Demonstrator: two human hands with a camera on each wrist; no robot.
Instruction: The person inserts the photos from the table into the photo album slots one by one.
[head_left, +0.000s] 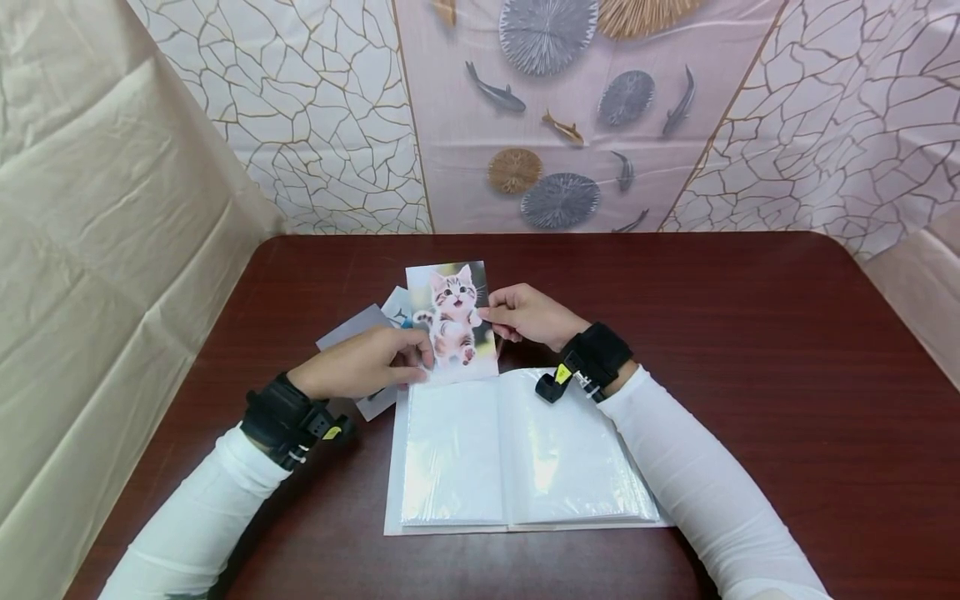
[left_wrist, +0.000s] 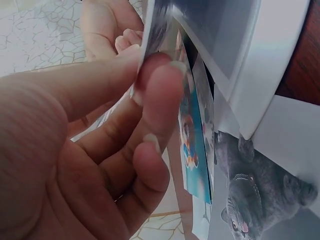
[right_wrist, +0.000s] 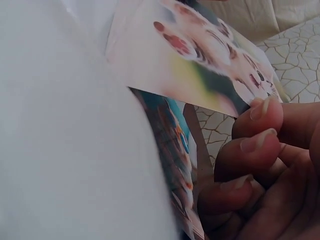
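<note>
A kitten photo (head_left: pixel 453 312) stands at the top edge of the left page of an open photo album (head_left: pixel 453 454) with clear sleeves. The left hand (head_left: pixel 360 362) pinches the photo's lower left edge between thumb and fingers. At its right edge, the right hand (head_left: pixel 536 317) holds it between thumb and fingertips. The right wrist view shows the kitten photo (right_wrist: pixel 215 60) with its bottom end at the album (right_wrist: pixel 65 125). Whether that end is inside a sleeve is hard to tell.
Loose photos lie behind and left of the album, partly under the left hand. One has a grey cat (left_wrist: pixel 245 195), another a teal background (left_wrist: pixel 192 145). Dark red-brown table (head_left: pixel 772 400) surrounds them, with a patterned cloth (head_left: pixel 315 108) behind.
</note>
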